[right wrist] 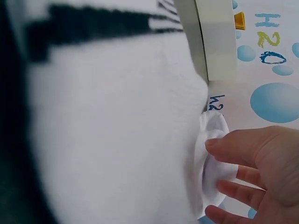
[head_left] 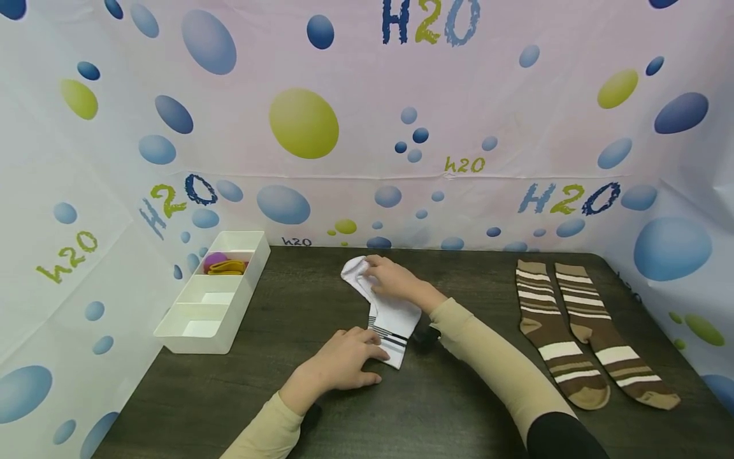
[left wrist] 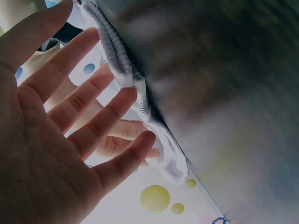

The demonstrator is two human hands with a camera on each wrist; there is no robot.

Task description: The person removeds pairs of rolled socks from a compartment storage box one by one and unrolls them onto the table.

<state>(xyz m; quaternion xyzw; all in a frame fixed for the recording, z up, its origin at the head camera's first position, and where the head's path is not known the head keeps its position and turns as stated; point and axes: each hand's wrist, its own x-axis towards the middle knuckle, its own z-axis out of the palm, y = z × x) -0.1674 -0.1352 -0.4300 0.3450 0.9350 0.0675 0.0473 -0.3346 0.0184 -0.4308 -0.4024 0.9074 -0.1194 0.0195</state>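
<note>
A white sock with dark stripes near its cuff lies on the dark table, its toe end pointing to the back left. My left hand is at the cuff, fingers spread and nearly straight; in the left wrist view their tips overlap the ribbed cuff, where more than one layer of fabric shows. Over the foot part is my right hand, its fingers loosely bent. The right wrist view has its thumb against the raised white fabric near the toe.
At the left stands a white divided box, with a yellow folded item and a purple one in one compartment. Two brown striped socks lie side by side at the right. A patterned curtain borders the table.
</note>
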